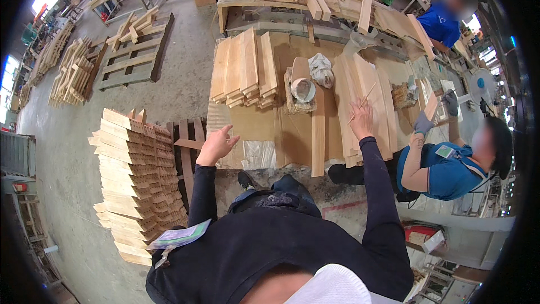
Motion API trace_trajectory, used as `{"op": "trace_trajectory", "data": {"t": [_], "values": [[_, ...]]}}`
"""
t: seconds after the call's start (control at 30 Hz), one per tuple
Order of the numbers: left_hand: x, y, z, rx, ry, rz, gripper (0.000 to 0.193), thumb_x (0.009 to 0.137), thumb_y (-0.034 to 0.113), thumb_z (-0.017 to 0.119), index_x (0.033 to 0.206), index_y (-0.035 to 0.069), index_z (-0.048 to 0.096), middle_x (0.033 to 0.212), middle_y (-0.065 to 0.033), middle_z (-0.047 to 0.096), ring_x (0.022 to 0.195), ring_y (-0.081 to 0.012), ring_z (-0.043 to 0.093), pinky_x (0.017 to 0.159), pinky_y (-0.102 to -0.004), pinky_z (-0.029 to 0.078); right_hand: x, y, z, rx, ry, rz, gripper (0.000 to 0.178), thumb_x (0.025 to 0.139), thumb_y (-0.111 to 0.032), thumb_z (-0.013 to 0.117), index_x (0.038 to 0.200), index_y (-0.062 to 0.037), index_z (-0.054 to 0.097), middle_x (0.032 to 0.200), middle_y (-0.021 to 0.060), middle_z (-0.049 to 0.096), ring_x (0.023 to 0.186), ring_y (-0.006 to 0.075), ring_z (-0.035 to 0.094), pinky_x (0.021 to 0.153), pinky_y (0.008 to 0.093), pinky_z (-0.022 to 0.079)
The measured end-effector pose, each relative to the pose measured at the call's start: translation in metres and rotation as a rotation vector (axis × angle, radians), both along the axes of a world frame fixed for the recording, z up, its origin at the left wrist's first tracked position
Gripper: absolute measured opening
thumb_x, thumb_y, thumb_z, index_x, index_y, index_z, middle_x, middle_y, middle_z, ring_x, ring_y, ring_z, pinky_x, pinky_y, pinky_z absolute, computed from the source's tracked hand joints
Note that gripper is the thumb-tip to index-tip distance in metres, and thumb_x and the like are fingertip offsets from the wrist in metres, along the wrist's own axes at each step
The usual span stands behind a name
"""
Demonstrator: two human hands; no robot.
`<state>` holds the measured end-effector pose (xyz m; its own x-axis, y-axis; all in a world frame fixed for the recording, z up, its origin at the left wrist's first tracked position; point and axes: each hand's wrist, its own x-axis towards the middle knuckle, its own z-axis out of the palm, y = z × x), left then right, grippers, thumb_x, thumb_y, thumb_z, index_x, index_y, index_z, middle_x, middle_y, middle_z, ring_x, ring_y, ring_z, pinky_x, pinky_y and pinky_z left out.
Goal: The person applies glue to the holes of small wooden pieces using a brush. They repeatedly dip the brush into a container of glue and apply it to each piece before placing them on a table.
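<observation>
My left hand [216, 145] is held over the near left edge of the cardboard-covered table [253, 124], fingers apart and nothing in them. Over on the right, my right hand [361, 119] is closed round a thin wooden stick [368, 93], above a stack of pale wooden boards [351, 81]. A single narrow board [318, 135] lies lengthwise between my hands, its near end at the table's edge. Beyond it stands a round tub [303, 90] with whitish contents, next to a crumpled plastic bag [321, 70].
Another board stack [242, 67] lies at the table's far left. A tall pile of drilled wooden pieces [129, 186] stands on the floor to my left, with a pallet [135, 59] farther off. A gloved co-worker [444, 163] holds a board close on my right. A workbench [242, 1] stands ahead.
</observation>
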<state>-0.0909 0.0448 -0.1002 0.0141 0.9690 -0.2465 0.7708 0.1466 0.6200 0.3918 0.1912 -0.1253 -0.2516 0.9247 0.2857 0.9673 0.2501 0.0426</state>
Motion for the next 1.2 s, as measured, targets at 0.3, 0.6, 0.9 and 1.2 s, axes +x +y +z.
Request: {"op": "trace_trajectory", "data": {"t": [0.3, 0.6, 0.9, 1.2], "values": [[0.062, -0.017, 0.064, -0.008, 0.005, -0.100, 0.048, 0.085, 0.032, 0.066, 0.120, -0.001, 0.057, 0.100, -0.0215, 0.066, 0.092, -0.0331, 0.065, 0.079, -0.0400, 0.052, 0.056, 0.010, -0.018, -0.123, 0.098, 0.134, 0.034, 0.078, -0.015, 0.065, 0.111, -0.0149, 0.066, 0.132, 0.0122, 0.055, 0.132, 0.0337, 0.039, 0.106, 0.0477, 0.031], [0.245, -0.007, 0.275, 0.477, -1.445, -1.024, 0.050, 0.092, 0.035, 0.061, 0.102, -0.014, 0.062, 0.099, -0.0244, 0.064, 0.088, -0.0350, 0.061, 0.076, -0.0413, 0.051, 0.058, 0.010, -0.043, 0.015, 0.219, 0.243, 0.033, 0.082, -0.015, 0.059, 0.114, -0.0106, 0.064, 0.129, 0.0133, 0.057, 0.128, 0.0331, 0.045, 0.109, 0.0489, 0.029], [0.292, -0.037, 0.278, 0.354, -1.727, -1.020, 0.013, 0.092, 0.012, 0.060, 0.092, -0.001, 0.061, 0.092, -0.0131, 0.061, 0.083, -0.0271, 0.055, 0.076, -0.0396, 0.044, 0.066, 0.006, -0.045, 0.006, 0.304, 0.233, 0.037, 0.078, -0.013, 0.062, 0.114, -0.0085, 0.065, 0.125, 0.0153, 0.059, 0.126, 0.0313, 0.047, 0.111, 0.0469, 0.027], [0.283, -0.035, 0.286, 0.443, -1.724, -0.953, 0.019, 0.092, 0.015, 0.057, 0.090, -0.003, 0.064, 0.084, -0.0141, 0.063, 0.076, -0.0261, 0.056, 0.066, -0.0335, 0.046, 0.063, 0.008, -0.031, -0.014, 0.258, 0.236, 0.036, 0.080, -0.018, 0.061, 0.114, -0.0092, 0.065, 0.126, 0.0140, 0.059, 0.125, 0.0300, 0.047, 0.110, 0.0473, 0.028]]}}
